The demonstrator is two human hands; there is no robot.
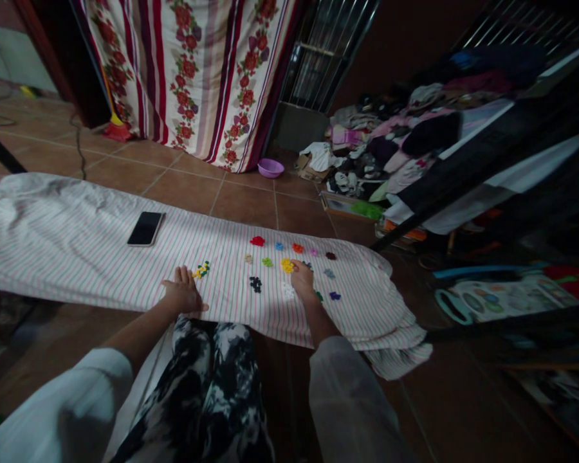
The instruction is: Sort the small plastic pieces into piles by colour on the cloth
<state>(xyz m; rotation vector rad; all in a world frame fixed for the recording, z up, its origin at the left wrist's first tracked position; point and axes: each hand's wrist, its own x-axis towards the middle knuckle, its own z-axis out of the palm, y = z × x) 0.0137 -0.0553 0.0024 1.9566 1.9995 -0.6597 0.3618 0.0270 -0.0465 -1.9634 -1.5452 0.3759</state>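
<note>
Well, from where I stand, the right hand [302, 279] has its fingers drawn together at the edge of the yellow pile [286, 265] on the cloth-covered worktop [91, 257]; whether it pinches a piece I can't tell. The left hand [181, 294] rests palm down, fingers loosely spread, fingertips right by a small yellow-and-green cluster [201, 270]. White pieces [287, 291] lie just beside the right hand, the black pile [255, 284] between both hands, and a phone [145, 229] beyond the left.
</note>
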